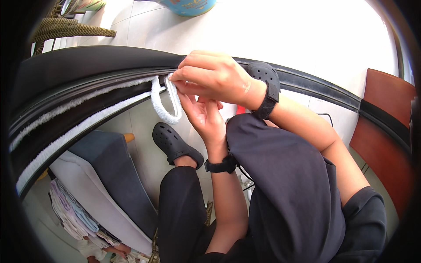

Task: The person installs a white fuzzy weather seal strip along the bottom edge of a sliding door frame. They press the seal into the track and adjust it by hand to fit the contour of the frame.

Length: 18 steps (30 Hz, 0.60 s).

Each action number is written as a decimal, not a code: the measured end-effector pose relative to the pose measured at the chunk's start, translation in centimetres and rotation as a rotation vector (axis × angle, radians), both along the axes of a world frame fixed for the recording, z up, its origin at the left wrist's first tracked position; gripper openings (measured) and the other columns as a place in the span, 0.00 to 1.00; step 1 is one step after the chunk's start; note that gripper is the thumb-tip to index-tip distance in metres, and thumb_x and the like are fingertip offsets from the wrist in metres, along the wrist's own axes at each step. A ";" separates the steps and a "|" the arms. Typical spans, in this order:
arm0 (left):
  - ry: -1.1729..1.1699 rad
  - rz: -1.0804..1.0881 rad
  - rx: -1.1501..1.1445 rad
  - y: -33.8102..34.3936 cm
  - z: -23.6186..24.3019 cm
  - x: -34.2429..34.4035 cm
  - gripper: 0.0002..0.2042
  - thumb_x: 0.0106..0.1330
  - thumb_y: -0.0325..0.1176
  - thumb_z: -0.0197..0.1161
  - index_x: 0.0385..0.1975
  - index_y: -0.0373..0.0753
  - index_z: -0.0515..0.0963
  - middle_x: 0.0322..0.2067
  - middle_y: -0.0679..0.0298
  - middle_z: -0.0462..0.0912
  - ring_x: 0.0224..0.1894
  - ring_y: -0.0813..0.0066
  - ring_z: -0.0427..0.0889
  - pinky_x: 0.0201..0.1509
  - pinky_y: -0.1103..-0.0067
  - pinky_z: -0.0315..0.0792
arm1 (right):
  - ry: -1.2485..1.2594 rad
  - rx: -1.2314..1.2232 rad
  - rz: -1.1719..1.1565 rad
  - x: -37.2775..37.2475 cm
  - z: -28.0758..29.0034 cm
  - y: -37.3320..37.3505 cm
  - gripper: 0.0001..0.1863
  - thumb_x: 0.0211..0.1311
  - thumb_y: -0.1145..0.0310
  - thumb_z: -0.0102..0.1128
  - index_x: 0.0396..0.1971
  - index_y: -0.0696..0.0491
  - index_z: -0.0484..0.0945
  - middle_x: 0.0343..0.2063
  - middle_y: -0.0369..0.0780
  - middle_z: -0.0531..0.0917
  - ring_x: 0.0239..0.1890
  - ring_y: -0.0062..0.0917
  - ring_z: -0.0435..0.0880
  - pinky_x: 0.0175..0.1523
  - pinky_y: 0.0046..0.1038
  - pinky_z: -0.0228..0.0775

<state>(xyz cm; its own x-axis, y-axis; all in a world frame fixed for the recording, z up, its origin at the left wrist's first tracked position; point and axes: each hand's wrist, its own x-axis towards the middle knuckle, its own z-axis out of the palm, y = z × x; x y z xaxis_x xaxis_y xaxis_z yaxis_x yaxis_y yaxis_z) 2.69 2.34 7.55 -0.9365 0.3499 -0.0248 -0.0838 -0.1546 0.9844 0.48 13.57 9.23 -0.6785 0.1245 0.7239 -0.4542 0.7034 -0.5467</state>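
Note:
A dark door or window frame (94,61) runs across in front of me, with a fuzzy white weatherstrip (165,115) hanging from it in a short loop. At the top of that loop, my right hand (219,78) pinches the strip between its fingertips, against the frame's edge. Just below it my left hand (202,115) is raised, palm up, its fingertips closed at the strip's side and partly covered by the right hand. Farther left, a long white fuzzy length (83,116) lies along the frame, beside a greyer fuzzy line (87,97).
Black clogs (172,142) are on my feet, one either side of the frame. A grey upholstered seat (109,153) and folded clothes (72,208) are at the left. A woven chair (66,30) and blue tub (188,6) stand beyond. Reddish-brown boards (381,131) are at the right.

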 end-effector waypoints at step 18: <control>0.156 -0.025 -0.161 0.3 1.1 -0.4 0.36 0.65 0.21 0.52 0.69 0.38 0.39 0.62 0.61 0.57 0.54 0.73 0.67 0.54 0.80 0.66 | -0.079 -0.156 -0.072 0.1 0.4 -1.0 0.05 0.47 0.71 0.64 0.22 0.51 0.76 0.20 0.36 0.74 0.23 0.32 0.77 0.28 0.30 0.72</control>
<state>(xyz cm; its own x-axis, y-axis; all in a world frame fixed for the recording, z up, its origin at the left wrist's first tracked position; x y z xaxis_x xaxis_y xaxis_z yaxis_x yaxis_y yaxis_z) 2.26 2.61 8.65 -0.9245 0.3762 0.0623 0.0694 0.0055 0.9976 0.62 12.57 9.61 -0.7178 0.2813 0.6370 -0.3573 0.6364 -0.6836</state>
